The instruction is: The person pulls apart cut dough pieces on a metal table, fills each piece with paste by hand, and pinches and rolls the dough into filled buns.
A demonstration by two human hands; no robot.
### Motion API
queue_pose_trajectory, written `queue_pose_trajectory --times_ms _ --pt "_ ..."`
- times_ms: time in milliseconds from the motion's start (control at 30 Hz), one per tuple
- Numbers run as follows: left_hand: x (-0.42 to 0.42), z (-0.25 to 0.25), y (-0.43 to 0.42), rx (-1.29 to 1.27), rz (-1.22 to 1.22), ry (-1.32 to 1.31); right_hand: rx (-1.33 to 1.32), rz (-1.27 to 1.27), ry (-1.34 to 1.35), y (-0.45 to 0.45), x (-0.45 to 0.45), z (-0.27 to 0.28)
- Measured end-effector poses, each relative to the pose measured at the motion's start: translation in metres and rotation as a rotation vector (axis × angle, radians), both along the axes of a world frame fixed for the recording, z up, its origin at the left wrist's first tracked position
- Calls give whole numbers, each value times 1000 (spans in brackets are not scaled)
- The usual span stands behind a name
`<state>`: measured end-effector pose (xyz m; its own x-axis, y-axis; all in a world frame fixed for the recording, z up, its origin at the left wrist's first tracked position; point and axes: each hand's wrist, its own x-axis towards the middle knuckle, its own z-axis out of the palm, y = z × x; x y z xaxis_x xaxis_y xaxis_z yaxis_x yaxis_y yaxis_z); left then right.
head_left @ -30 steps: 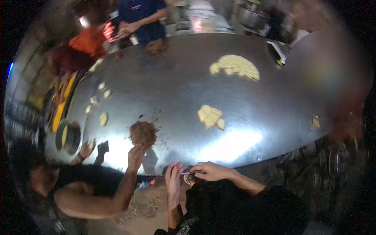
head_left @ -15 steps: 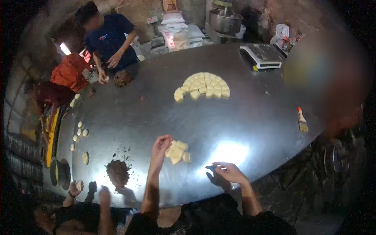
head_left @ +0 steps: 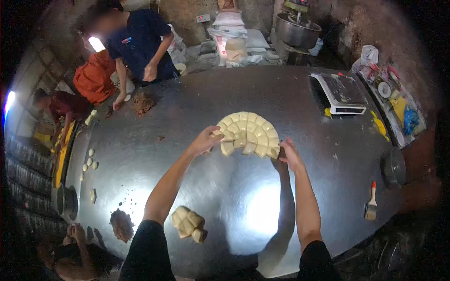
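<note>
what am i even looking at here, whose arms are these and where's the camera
There is no machine here: a person wears the camera on their head, so this picture looks forward and down at their own bare hands. The left hand and right hand are at opposite ends of a half-round of pale, dough-like pieces; whether they grip or only touch it is unclear. Also on the metal table are a smaller pale cluster, a brown crumbly heap, a brush and a scale. Other people are at the left.
</note>
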<state>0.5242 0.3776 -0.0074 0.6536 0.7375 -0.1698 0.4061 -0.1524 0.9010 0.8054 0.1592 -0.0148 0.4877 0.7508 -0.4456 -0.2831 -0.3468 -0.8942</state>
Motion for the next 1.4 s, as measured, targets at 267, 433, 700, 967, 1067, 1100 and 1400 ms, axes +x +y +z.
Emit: queue_pose_trajectory --times_ms 267,433,700,967,1067,1100,1400 --pt "66 -30 57 -135 134 264 -244 41 -223 104 21 -41" --pt "94 -31 42 -283 157 262 138 267 55 136 -2 -33" --pt "65 -15 10 -535 -175 -393 222 115 554 91 -18 -48" --pt "-53 83 -106 -649 -183 -460 452 -15 662 -38 -138 32" --pt "-124 139 -136 -549 -43 -494 538 123 832 -49 -192 99" --pt "-148 148 -138 -504 -65 -576 532 144 862 -48 -207 115" --pt "-296 144 -44 -540 200 -279 378 600 -196 76 -265 83"
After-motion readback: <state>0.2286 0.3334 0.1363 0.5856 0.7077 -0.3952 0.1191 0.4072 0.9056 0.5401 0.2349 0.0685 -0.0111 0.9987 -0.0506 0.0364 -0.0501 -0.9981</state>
